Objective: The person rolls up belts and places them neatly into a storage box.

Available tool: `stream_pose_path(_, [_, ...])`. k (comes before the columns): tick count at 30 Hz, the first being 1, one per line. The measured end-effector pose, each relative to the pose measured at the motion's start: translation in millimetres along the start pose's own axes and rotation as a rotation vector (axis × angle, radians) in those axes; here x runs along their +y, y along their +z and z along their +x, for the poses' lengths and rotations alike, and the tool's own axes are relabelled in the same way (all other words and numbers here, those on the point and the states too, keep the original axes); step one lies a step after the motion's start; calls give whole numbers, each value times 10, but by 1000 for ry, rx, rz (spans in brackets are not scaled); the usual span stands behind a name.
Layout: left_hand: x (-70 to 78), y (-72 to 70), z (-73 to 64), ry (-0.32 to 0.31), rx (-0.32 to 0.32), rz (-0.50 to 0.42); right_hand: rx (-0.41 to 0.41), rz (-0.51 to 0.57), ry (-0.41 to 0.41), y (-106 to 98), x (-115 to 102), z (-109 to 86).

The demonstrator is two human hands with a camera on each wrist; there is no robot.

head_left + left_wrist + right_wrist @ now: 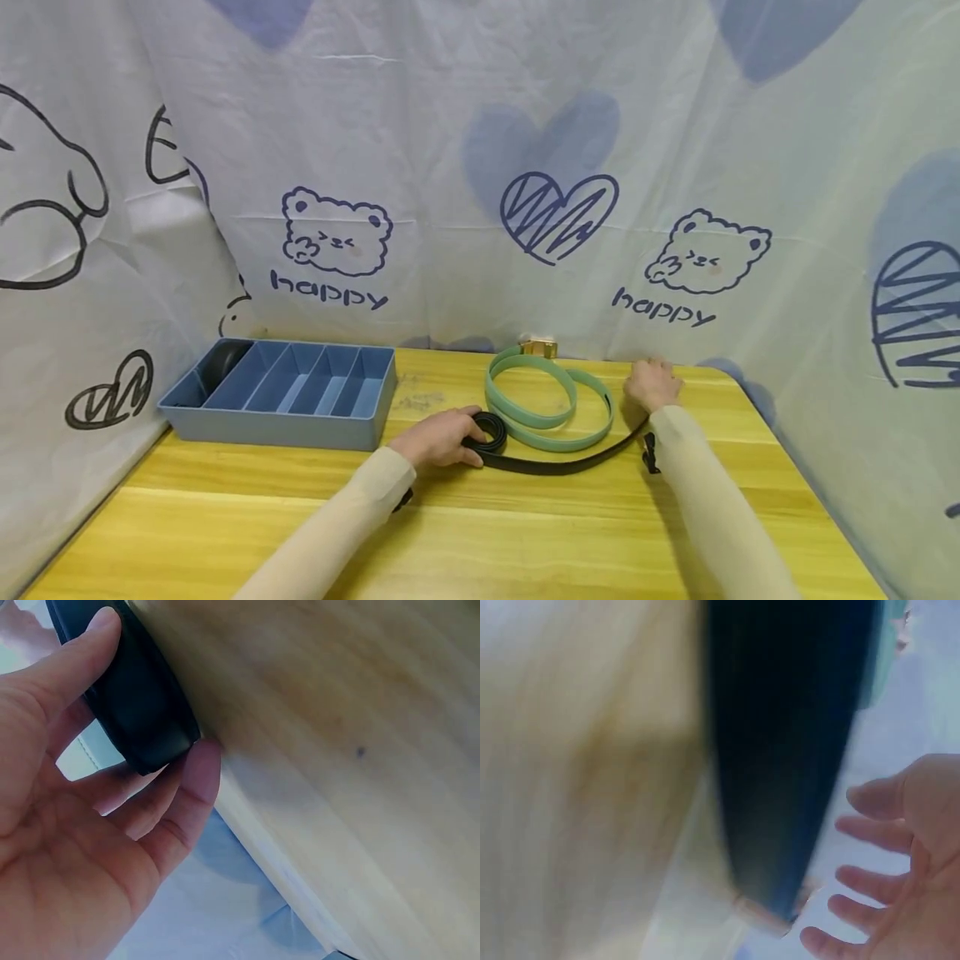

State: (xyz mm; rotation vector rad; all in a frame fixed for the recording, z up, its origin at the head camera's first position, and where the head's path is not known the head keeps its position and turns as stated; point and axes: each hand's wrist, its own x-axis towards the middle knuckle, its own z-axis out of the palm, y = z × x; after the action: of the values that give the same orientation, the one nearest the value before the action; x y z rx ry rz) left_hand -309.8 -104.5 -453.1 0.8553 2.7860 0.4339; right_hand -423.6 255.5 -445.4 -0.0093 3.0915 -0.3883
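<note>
Black belt (pixel 555 467) across the worktop (pixel 525 533), and my left grip (pixel 441 439) has its coil (pixel 142 697) pinched between thumb and fingers! My right grip (pixel 654 385), spread with fingers apart, hovers just beside the strap (pixel 780 750). Crowding in right behind: a loosely looped green belt (pixel 558 445), gold buckle (pixel 540 348) at the back. Off left, a blue divided tray (pixel 277 429).

"happy" (pixel 330 290) twice on pale backdrop (pixel 450 275)
</note>
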Motion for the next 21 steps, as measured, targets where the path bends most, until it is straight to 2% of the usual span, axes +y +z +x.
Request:
stream_pose_path(3, [-5, -1, -4, -3, 0, -9, 28, 37, -143, -24, -140, -11])
stream_pose_path(6, [-4, -5, -9, -1, 5, -9, 51, 135, -358, -3, -381, -86])
stream_pose_path(7, [0, -7, -10, -1, 7, -6, 33, 186, -435, 17, -478, -135])
stream_pose_path(10, [18, -6, -22, 1, -4, 0, -81, 299, -635, 109, -777, -339])
stream_pose_path(13, [40, 1, -28, 7, -7, 10, -263, 365, -763, 215, -1025, -575])
stream_pose_path(16, [41, 11, -30, 17, 5, 22, -305, 285, -872, 299, -1196, -753])
stream_pose_path(18, [31, 9, -34, 25, 12, 16, -264, 203, -917, 345, -1262, -828])
stream_pose_path(21, [5, -3, -40, 44, 13, -11, -198, 101, -905, 393, -1296, -878])
